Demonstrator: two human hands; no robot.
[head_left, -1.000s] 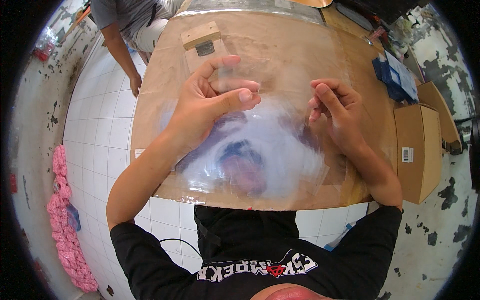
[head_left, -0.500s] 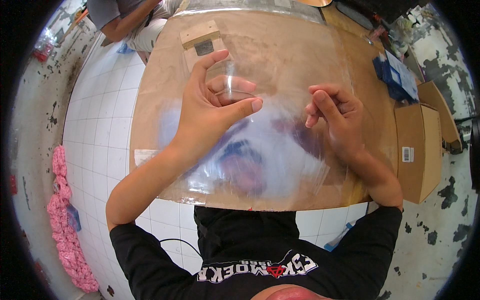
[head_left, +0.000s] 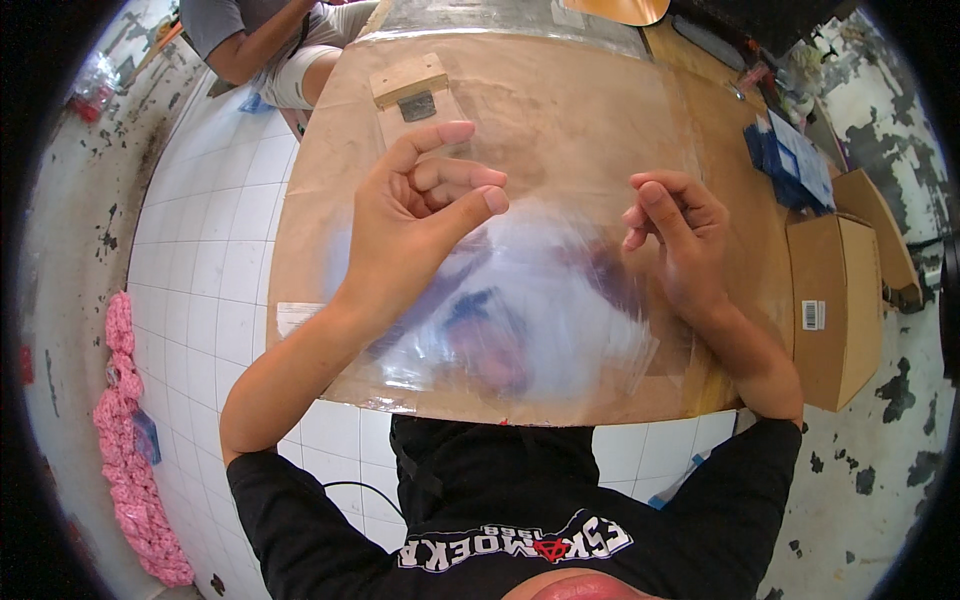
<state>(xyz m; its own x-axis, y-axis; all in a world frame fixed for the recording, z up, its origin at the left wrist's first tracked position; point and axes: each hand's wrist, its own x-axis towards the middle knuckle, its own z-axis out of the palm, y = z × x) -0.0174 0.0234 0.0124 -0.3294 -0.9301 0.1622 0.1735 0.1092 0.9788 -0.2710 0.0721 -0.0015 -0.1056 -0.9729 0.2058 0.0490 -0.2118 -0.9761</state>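
Observation:
My left hand (head_left: 405,220) is held up over the middle of the table, its index finger raised and curved. Its thumb and middle finger come close together, closed as in a pinch; I cannot make out anything between them. To the right, my right hand (head_left: 683,235) is also raised, thumb bent toward the index finger and the other fingers curled. What it pinches, if anything, is too small or too clear to tell. Below both hands lies glossy clear plastic (head_left: 570,345) on the table, with blurred reflections. Beyond my left hand sits a wooden block (head_left: 410,80) with a dark grey patch.
Brown sheeting covers the table (head_left: 560,90). At its right stand an open cardboard box (head_left: 835,300) and a stack of blue packets (head_left: 790,160). A seated person (head_left: 245,50) is at the far left. A pink bundle (head_left: 135,450) hangs along the left wall.
My left hand's thumb and middle finger have drawn closer together. A clear, shiny curved thing seen at that hand earlier no longer shows. My right hand has barely moved; the view has shifted slightly.

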